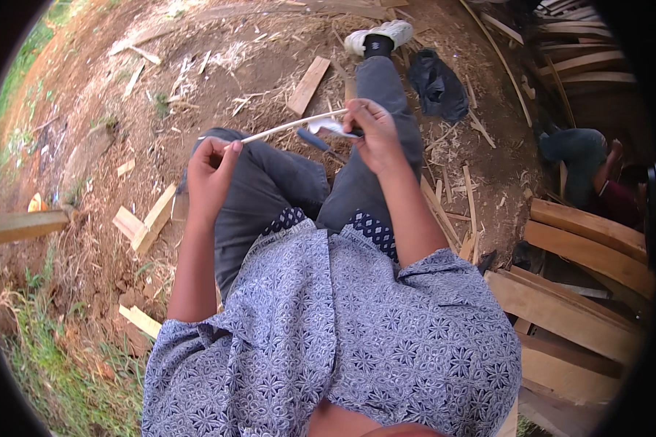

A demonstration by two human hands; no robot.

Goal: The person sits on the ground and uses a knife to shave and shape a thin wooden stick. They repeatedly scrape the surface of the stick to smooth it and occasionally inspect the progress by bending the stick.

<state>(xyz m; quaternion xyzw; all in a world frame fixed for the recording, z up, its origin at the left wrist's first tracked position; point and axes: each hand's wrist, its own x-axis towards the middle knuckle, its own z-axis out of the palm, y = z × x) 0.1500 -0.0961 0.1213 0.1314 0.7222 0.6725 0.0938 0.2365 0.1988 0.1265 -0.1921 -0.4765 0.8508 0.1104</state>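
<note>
A thin pale wooden stick [291, 127] stretches between my two hands above my lap, its right end higher. My left hand [213, 175] pinches its left end between thumb and fingers. Its other end is in the closed fingers of my right hand [375, 135]. Just below the stick, against my right fingers, is a crumpled whitish piece [329, 127]; I cannot tell whether it is paper or cloth, or whether the hand grips it. Beneath that, between my legs, lies a tool with a blue-grey handle [313, 139] and a thin dark shaft; its kind is unclear.
Wood shavings and a loose wooden block [309, 85] lie on the dirt ahead. A black plastic bag [437, 85] sits beside my outstretched leg. Stacked planks [568, 313] stand at my right, near another person's bent leg [576, 160]. Wood offcuts [153, 218] lie at left.
</note>
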